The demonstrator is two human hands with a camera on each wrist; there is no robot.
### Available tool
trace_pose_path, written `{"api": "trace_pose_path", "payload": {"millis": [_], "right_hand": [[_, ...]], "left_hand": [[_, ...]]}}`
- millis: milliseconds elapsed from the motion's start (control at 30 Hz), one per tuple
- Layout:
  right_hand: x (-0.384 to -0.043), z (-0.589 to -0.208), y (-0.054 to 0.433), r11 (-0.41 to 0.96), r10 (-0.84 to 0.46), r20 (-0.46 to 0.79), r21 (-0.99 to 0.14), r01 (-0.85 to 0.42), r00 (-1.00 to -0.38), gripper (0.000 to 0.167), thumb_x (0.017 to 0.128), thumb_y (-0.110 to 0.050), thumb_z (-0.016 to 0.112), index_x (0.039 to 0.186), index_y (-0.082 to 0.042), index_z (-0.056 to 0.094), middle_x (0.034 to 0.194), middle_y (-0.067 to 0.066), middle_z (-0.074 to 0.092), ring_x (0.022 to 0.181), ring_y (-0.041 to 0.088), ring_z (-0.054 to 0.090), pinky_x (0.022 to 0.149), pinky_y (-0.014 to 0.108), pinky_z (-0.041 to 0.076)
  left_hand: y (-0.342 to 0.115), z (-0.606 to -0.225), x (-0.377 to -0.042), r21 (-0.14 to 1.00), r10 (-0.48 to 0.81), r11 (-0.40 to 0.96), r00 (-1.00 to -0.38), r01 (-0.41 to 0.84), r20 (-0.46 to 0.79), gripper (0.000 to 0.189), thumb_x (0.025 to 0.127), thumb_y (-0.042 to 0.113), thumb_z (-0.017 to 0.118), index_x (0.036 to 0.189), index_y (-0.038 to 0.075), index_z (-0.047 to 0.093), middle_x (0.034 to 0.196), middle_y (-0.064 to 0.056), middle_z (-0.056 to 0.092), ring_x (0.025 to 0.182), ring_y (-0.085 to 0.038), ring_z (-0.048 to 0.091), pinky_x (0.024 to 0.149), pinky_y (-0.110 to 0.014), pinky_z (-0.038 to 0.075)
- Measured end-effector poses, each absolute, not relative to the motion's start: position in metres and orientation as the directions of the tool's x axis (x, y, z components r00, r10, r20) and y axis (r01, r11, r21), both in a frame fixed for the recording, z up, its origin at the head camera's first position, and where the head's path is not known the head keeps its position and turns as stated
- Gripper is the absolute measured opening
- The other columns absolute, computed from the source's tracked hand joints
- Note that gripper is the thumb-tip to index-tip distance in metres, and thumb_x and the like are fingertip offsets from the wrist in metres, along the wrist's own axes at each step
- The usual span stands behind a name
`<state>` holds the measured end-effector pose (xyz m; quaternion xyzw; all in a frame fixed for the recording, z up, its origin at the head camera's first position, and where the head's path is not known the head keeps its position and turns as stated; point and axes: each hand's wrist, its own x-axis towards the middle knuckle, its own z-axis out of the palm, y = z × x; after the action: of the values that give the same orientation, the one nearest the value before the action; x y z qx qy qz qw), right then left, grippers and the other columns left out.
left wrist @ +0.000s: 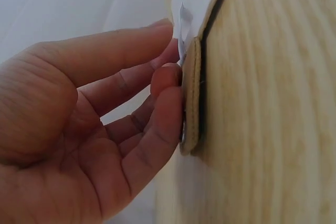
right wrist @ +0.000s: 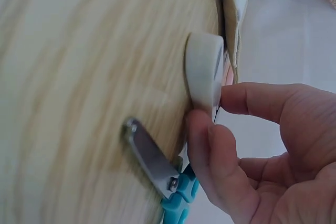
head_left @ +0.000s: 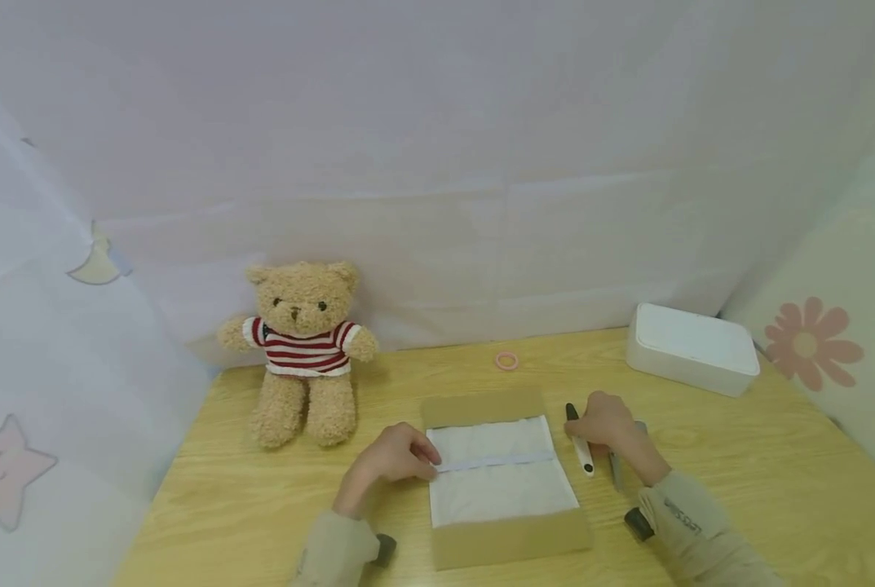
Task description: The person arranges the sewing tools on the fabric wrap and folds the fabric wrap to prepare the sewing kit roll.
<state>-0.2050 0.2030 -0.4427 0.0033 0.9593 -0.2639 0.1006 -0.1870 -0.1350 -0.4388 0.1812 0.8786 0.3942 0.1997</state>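
Note:
A white fabric piece (head_left: 492, 497) with a pale strip (head_left: 496, 462) across its middle lies on a tan flat folder-like piece (head_left: 510, 538). At its left edge, my left hand (head_left: 400, 452) has thumb and fingertips on the fabric at the strip's end. The left wrist view shows the left hand (left wrist: 100, 114) pinching the white edge beside a stitched tan corner (left wrist: 192, 98). My right hand (head_left: 609, 424) pinches a slim white tool with black ends (head_left: 582, 452), held low over the table. Scissors with teal handles (right wrist: 152, 156) lie beneath the right hand (right wrist: 273, 145), partly hidden in the head view.
A teddy bear (head_left: 305, 359) in a striped sweater sits at the back left of the wooden table (head_left: 261, 505). A pink ring (head_left: 506, 360) lies near the back edge. At the back right stands a white lidded box (head_left: 690, 355). Cloth walls rise behind and beside the table.

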Motion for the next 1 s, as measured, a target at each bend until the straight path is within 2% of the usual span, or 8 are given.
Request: {"api": "trace_pose_path", "payload": {"millis": [133,367,433,533,600,667,867,1000], "right_hand": [[-0.204,-0.439,0.202,0.851,-0.022,-0.232,-0.515,0.104,-0.972,0.038,0.078,-0.017,0.067,0.048,-0.012,0.044,0.041,-0.004,0.042,0.037,0.01,0.044,0.037,0.018,0.032],[-0.204,-0.432,0.208,0.808,-0.047,-0.236,-0.58,0.102,-0.971,0.041,0.083,-0.02,0.063,0.048,-0.013,0.046,0.043,-0.007,0.037,0.041,0.009,0.041,0.042,0.021,0.033],[-0.205,-0.432,0.211,0.767,-0.058,-0.253,-0.631,0.12,-0.966,0.034,0.086,-0.022,0.064,0.056,-0.007,0.055,0.05,-0.004,0.044,0.046,0.01,0.046,0.046,0.023,0.04],[-0.206,-0.434,0.214,0.645,-0.093,-0.31,-0.743,0.18,-0.946,0.026,0.089,-0.022,0.064,0.085,0.003,0.065,0.07,0.004,0.058,0.057,0.014,0.057,0.054,0.029,0.051],[-0.206,-0.436,0.215,0.55,-0.126,-0.347,-0.804,0.226,-0.929,0.034,0.09,-0.023,0.065,0.103,0.008,0.063,0.085,0.01,0.063,0.065,0.017,0.063,0.06,0.031,0.055],[-0.206,-0.437,0.214,0.473,-0.171,-0.378,-0.841,0.261,-0.91,0.042,0.091,-0.025,0.064,0.114,0.011,0.059,0.095,0.014,0.064,0.069,0.018,0.065,0.061,0.031,0.055],[-0.205,-0.435,0.209,0.271,-0.352,-0.378,-0.917,0.293,-0.856,0.052,0.093,-0.026,0.061,0.125,0.015,0.049,0.1,0.015,0.063,0.071,0.014,0.065,0.059,0.024,0.053],[-0.204,-0.436,0.198,0.143,-0.471,-0.354,-0.934,0.326,-0.808,0.044,0.095,-0.019,0.058,0.12,0.017,0.048,0.096,0.015,0.063,0.075,0.016,0.065,0.063,0.025,0.054]], "left_hand": [[-0.134,-0.439,-0.188,0.754,0.483,0.633,-0.851,0.178,-0.205,0.009,0.074,0.004,0.078,0.082,0.004,0.073,0.07,0.004,0.06,0.066,-0.008,0.051,0.059,-0.023,0.044],[-0.134,-0.439,-0.191,0.751,0.479,0.639,-0.851,0.17,-0.215,0.009,0.073,0.004,0.079,0.08,0.004,0.073,0.07,0.003,0.061,0.066,-0.009,0.051,0.06,-0.024,0.044],[-0.134,-0.44,-0.192,0.754,0.481,0.636,-0.849,0.166,-0.218,0.009,0.073,0.003,0.079,0.08,0.004,0.073,0.07,0.003,0.062,0.066,-0.009,0.052,0.06,-0.024,0.044],[-0.134,-0.443,-0.194,0.762,0.489,0.627,-0.844,0.163,-0.221,0.01,0.073,0.002,0.079,0.08,0.004,0.073,0.07,0.002,0.061,0.066,-0.009,0.051,0.06,-0.024,0.044],[-0.134,-0.444,-0.194,0.763,0.498,0.623,-0.839,0.169,-0.22,0.01,0.072,0.001,0.079,0.08,0.004,0.073,0.07,0.002,0.061,0.067,-0.009,0.051,0.06,-0.024,0.044],[-0.134,-0.444,-0.195,0.766,0.504,0.62,-0.834,0.17,-0.223,0.011,0.072,0.001,0.079,0.08,0.004,0.073,0.07,0.002,0.06,0.067,-0.01,0.051,0.061,-0.024,0.044],[-0.135,-0.442,-0.194,0.769,0.516,0.615,-0.827,0.174,-0.225,0.012,0.072,0.0,0.079,0.081,0.004,0.072,0.07,0.002,0.059,0.067,-0.01,0.051,0.062,-0.024,0.044],[-0.137,-0.441,-0.194,0.769,0.523,0.611,-0.825,0.187,-0.215,0.012,0.073,0.0,0.079,0.08,0.003,0.071,0.07,0.002,0.059,0.067,-0.01,0.051,0.061,-0.024,0.044]]}}
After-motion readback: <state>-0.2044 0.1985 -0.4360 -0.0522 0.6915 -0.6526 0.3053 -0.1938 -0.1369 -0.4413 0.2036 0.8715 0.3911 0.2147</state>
